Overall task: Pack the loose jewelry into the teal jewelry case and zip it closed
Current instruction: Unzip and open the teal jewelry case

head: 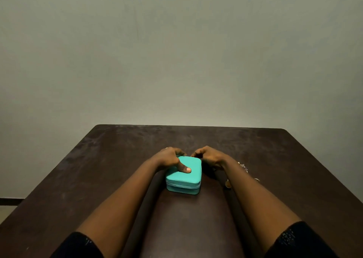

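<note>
From my remote seat I see the case (188,176), a small teal box with rounded corners and a matte lid. Its lid is down, and a zip (182,186) runs along the side facing me. It sits in the middle of the dark brown table (98,169), between both forearms. Its long axis seems to run away from me, with a short side toward me and turned slightly. The left hand (169,158) grips the far left corner, thumb (184,168) pressed flat on the lid. The right hand (208,156) is curled at the far right corner; I cannot tell whether it holds anything. Loose jewelry (243,167) lies just right of the right forearm.
</note>
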